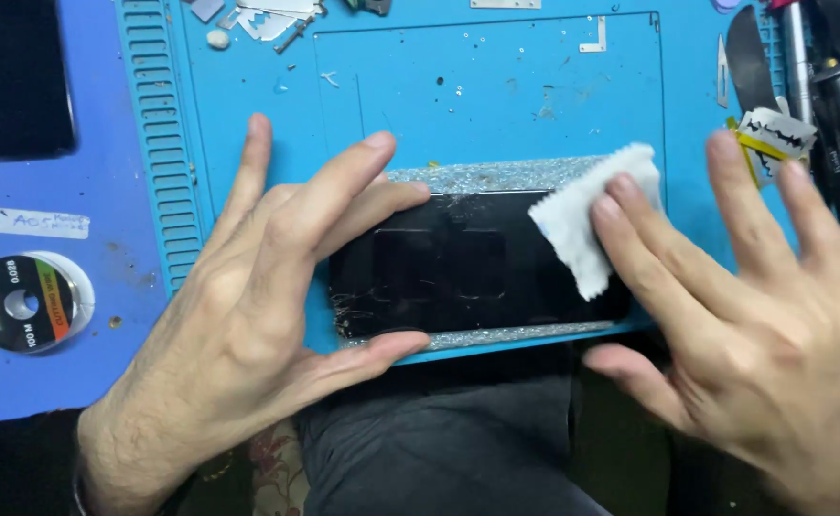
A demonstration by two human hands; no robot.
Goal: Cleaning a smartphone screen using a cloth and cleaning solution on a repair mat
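Hands, two: left hand (248,315) spread, thumb and fingers bracing one black phone (458,268) on one blue mat (496,86); right hand (735,315) open, two fingertips pressing one white cloth (587,210) onto its corner

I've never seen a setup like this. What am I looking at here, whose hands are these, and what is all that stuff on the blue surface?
There is no machine here: these are a person's two bare hands, seen from a camera worn on their head and looking down. The left hand steadies a dark flat panel, like a phone screen, with fingers along its top edge and thumb at the bottom. Glittery crumbs of broken glass lie along both its long edges. The right hand presses a small white cloth onto the panel's right end with two fingertips. Everything sits on a blue work mat. To the left lies a spool of thin wire; at the far right, a heap of hand tools; at the top, small metal scraps.
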